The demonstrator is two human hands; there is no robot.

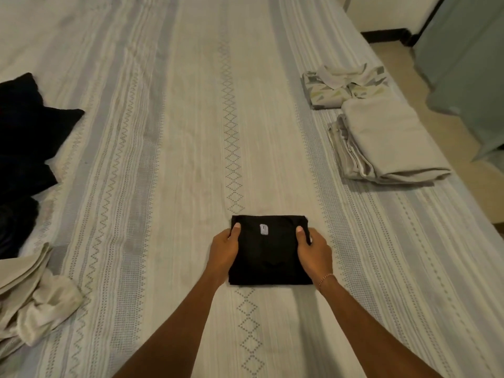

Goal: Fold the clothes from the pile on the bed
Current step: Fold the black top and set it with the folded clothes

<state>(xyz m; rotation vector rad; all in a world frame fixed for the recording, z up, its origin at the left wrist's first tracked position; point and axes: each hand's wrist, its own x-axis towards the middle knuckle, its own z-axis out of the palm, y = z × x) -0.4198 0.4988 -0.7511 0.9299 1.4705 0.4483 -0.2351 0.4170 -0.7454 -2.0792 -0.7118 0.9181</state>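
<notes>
A black garment (270,255), folded into a small square with a grey label on top, lies on the striped bedspread (169,159) in front of me. My left hand (223,252) grips its left edge, thumb on top and fingers underneath. My right hand (313,252) grips the right edge the same way. A pile of unfolded clothes sits at the left: black pieces (24,148) and pale cream ones (32,296).
At the right edge of the bed lie a folded beige cloth (387,143) and, beyond it, a folded patterned piece (343,85). The floor (450,148) and a grey-green cabinet (469,58) are to the right of the bed.
</notes>
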